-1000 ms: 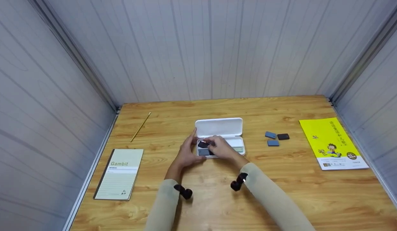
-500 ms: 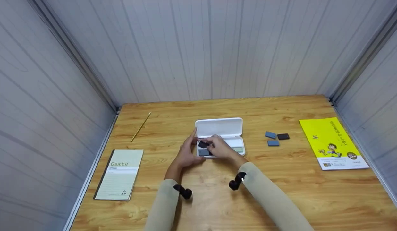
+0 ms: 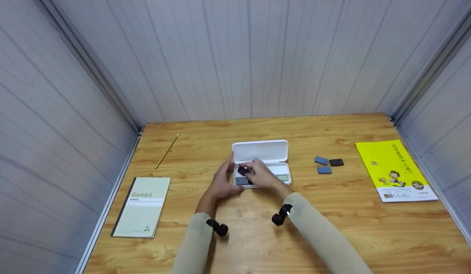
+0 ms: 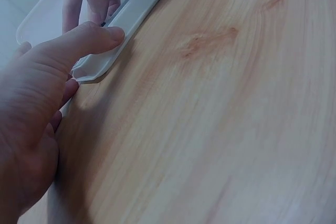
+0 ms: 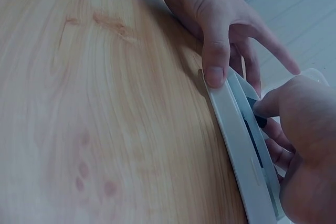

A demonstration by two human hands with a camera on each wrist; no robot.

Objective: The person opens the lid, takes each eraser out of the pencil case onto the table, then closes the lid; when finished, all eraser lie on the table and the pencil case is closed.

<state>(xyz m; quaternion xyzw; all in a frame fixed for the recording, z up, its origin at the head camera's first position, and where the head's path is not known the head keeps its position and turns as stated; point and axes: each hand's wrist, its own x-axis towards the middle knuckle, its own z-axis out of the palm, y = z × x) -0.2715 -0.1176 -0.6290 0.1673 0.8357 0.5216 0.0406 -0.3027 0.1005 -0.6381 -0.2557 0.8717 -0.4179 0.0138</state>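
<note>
A white pencil case (image 3: 260, 151) stands with its lid up in the middle of the table. My left hand (image 3: 221, 179) grips its left end, with the thumb on the front rim and the fingers along the side. Inside the case, my right hand (image 3: 263, 176) pinches a black eraser (image 3: 243, 171) between thumb and fingers. In the front compartment lies a grey-blue eraser (image 3: 242, 181), and a pale green piece (image 3: 283, 177) is at its right end. My right hand hides part of the case's inside. The right wrist view shows the thumb against the dark eraser (image 5: 258, 114).
To the right lie two blue erasers (image 3: 324, 170) and a black eraser (image 3: 336, 162), close together. Beyond them is a yellow book (image 3: 395, 169). A notebook (image 3: 141, 207) and a gold-coloured pencil (image 3: 167, 151) lie on the left. Panel walls border the wooden table (image 3: 250, 243).
The black eraser in my right fingers has turned and shifted slightly to the right inside the case. My left hand stays on the case's left end.
</note>
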